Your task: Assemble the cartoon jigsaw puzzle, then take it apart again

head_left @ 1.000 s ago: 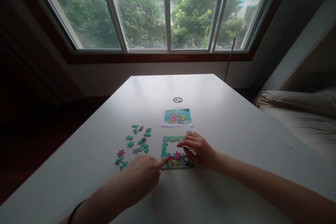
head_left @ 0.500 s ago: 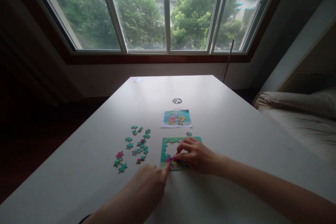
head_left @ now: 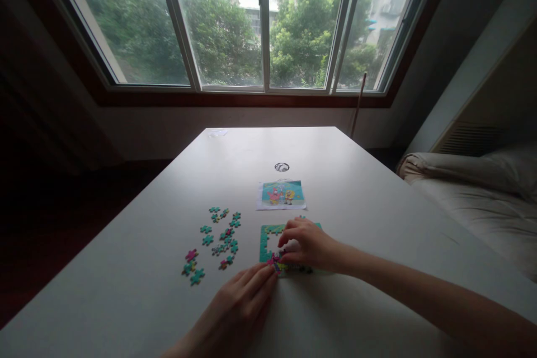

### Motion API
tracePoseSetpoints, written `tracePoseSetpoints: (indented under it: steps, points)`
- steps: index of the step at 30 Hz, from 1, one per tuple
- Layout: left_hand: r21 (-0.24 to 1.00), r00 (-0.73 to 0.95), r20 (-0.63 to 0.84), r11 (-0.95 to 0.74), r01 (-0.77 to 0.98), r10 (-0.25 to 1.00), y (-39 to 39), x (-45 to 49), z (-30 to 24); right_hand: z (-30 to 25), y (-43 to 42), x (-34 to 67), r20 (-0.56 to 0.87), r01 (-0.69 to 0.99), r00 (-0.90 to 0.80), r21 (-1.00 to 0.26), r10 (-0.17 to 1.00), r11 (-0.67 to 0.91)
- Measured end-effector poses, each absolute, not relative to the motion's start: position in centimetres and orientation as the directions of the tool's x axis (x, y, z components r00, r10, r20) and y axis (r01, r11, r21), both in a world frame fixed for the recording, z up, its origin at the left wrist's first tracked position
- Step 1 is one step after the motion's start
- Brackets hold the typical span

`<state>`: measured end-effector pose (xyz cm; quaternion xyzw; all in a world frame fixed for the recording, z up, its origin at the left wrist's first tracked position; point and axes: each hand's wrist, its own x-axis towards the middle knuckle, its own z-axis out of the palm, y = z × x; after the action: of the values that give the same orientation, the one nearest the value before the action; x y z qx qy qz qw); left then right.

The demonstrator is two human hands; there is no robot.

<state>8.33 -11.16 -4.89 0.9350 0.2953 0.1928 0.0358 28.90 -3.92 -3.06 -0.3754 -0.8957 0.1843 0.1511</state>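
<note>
A partly built jigsaw puzzle (head_left: 268,235) with a teal border lies on the white table (head_left: 361,201). My right hand (head_left: 308,246) rests over its right half, fingers curled and pressing down on the pieces. My left hand (head_left: 241,305) lies flat in front of the puzzle, fingers stretched, their tips touching its lower left corner. Several loose teal and pink pieces (head_left: 218,238) are scattered left of the puzzle. A printed reference picture (head_left: 281,194) lies just behind it.
A small round dark mark (head_left: 281,166) sits farther back on the table. A wide window (head_left: 260,22) fills the far wall. A stick (head_left: 357,103) leans by the sill. Beige bedding (head_left: 474,184) lies to the right of the table.
My left hand has gone from a pointing finger to flat fingers at the puzzle's lower left corner. My right hand stays on the puzzle. The view tilted slightly up.
</note>
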Motion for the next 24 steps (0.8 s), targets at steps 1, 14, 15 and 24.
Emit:
tracePoseSetpoints:
  steps: [1,14,15,24]
  points:
    - [0.191,0.742,0.353,-0.82,0.539,0.57,-11.1,8.3,-5.1,-3.1,-3.9,28.6,0.123,0.628,-0.673,-0.426,0.729,0.652]
    - [0.299,0.726,0.314,-0.79,0.536,0.612,-11.4,8.6,-4.5,-3.9,-4.4,27.3,0.058,0.652,-0.639,-0.49,0.767,0.579]
    - [0.3,0.73,0.308,-0.791,0.534,0.61,-11.3,8.6,-4.6,-4.0,-4.5,27.3,0.061,0.646,-0.637,-0.502,0.769,0.575]
    - [0.211,0.742,0.358,-0.823,0.527,0.567,-11.3,8.2,-5.4,-2.5,-4.7,28.0,-0.019,0.657,-0.643,-0.528,0.765,0.538]
